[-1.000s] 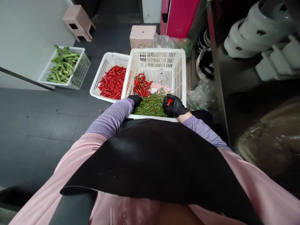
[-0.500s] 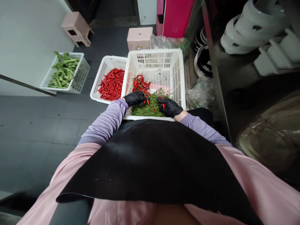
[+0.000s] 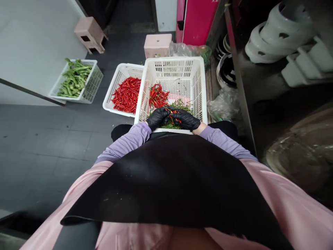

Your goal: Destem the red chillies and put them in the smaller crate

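Note:
Both my hands wear black gloves and meet over the near end of a large white plastic basket (image 3: 205, 86). My left hand (image 3: 158, 117) is closed, pinching red chili peppers by their green stems. Closed around a few red chilies (image 3: 177, 121) is my right hand (image 3: 187, 119), its fingertips touching those of the left. Beneath them lies a heap of loose green stems (image 3: 179, 104), partly hidden by the hands. Just beyond, a small pile of red chilies with stems (image 3: 157, 95) rests on the basket's floor.
A second white basket (image 3: 107, 100) on the left holds many red chilies (image 3: 127, 93). Farther left, a smaller basket (image 3: 90, 94) carries green vegetable stalks (image 3: 75, 78). Pink stools (image 3: 157, 42) and plastic bags stand behind. A metal shelf edge (image 3: 240, 83) runs along the right.
My left hand has moved right, bringing its chilies to the right hand, so the two hands now touch. The whole view has shifted slightly.

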Tool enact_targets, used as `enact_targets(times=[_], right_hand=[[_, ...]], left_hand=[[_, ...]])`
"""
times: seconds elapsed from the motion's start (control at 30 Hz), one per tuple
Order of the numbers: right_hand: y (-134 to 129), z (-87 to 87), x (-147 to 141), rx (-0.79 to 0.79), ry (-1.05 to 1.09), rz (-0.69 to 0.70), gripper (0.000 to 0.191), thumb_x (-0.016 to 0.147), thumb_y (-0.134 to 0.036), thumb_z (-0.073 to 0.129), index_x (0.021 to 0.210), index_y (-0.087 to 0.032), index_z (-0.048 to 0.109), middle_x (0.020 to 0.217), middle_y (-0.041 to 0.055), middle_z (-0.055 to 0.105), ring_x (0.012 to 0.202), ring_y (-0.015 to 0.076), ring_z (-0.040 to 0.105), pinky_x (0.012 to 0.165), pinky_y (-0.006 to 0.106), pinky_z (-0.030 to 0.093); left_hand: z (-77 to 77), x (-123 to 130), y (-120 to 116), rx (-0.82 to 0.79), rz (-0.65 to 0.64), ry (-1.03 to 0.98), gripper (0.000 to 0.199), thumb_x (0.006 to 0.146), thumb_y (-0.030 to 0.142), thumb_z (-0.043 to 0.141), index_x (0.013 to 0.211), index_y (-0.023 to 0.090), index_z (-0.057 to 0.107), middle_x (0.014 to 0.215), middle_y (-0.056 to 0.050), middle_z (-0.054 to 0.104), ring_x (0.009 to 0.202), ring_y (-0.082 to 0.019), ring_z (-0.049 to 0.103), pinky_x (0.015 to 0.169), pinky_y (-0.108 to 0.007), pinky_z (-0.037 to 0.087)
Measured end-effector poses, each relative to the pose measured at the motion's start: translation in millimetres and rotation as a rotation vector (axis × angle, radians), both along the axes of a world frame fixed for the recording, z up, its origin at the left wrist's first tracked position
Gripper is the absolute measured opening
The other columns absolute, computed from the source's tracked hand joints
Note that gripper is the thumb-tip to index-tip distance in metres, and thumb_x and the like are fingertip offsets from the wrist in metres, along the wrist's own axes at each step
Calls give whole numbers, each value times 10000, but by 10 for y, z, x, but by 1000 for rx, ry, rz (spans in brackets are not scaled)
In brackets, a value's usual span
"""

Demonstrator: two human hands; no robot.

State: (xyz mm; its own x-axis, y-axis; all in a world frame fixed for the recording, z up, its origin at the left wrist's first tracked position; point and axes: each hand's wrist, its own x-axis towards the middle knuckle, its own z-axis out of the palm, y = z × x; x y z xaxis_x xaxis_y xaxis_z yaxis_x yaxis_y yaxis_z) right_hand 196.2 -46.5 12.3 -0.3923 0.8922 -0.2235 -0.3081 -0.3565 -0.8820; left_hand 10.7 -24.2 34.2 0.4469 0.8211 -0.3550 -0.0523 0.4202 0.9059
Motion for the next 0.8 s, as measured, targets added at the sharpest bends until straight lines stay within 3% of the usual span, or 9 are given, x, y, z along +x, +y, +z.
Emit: enact_targets(times=[0.1, 0.27, 0.4, 0.5, 0.57, 0.63, 0.7, 0.8], right_hand=[[7, 24, -70, 118, -66, -25, 506, 626, -474, 1068, 991, -229, 817, 935, 27, 826, 944, 249, 727, 898, 404, 643], [13, 111, -90, 207, -146, 55, 495, 658, -522, 1016, 1013, -228, 835, 964, 44, 842, 1033, 289, 748, 1011, 449, 633], [-29, 211, -32, 325, -251, 85, 446, 729, -457, 978, 1100, -244, 852, 1098, 64, 854, 1146, 307, 740, 1041, 459, 624], [-19, 210, -17, 375, -321, 153, 419, 768, -423, 962, 1128, -241, 848, 1116, 64, 847, 1137, 298, 734, 1006, 449, 628], [19, 158, -13, 378, -338, 238, 424, 770, -446, 967, 1107, -230, 829, 1054, 47, 829, 1063, 277, 726, 947, 429, 624], [63, 82, 12, 338, -324, 270, 442, 766, -498, 978, 1057, -222, 793, 947, 17, 783, 948, 240, 694, 860, 388, 601], [99, 8, 64, 244, -260, 163, 476, 761, -559, 986, 990, -225, 738, 827, -18, 696, 813, 188, 621, 746, 333, 547], [122, -61, 139, 83, -111, -88, 560, 715, -592, 1020, 987, -245, 675, 762, -57, 594, 678, 134, 499, 607, 281, 428]], left_hand=[[3, 37, -50, 29, 49, 59, 499, 827, 586, 981, 1012, 148, 829, 555, 33, 591, 485, -112, 487, 507, -261, 381], [-61, -12, -33, 149, 94, 249, 536, 820, 630, 948, 1008, 138, 846, 650, -2, 689, 626, -163, 623, 627, -291, 504], [-39, -106, 71, 257, 112, 387, 489, 819, 616, 918, 885, 144, 808, 628, 11, 640, 626, -152, 589, 607, -283, 452], [29, -169, 160, 243, -3, 436, 455, 819, 575, 922, 738, 169, 733, 541, 24, 529, 532, -123, 482, 538, -278, 359], [70, -204, 225, 190, -120, 378, 475, 868, 574, 881, 677, 187, 684, 513, 20, 478, 486, -114, 425, 514, -288, 333], [94, -234, 290, 139, -157, 297, 493, 945, 584, 787, 662, 205, 650, 513, 16, 447, 469, -120, 402, 508, -302, 349], [100, -262, 342, 158, -101, 303, 425, 984, 544, 724, 726, 209, 683, 579, -6, 524, 521, -148, 484, 548, -318, 426], [90, -284, 346, 288, -4, 470, 233, 920, 434, 781, 935, 202, 796, 801, -37, 723, 717, -178, 638, 695, -320, 549]])
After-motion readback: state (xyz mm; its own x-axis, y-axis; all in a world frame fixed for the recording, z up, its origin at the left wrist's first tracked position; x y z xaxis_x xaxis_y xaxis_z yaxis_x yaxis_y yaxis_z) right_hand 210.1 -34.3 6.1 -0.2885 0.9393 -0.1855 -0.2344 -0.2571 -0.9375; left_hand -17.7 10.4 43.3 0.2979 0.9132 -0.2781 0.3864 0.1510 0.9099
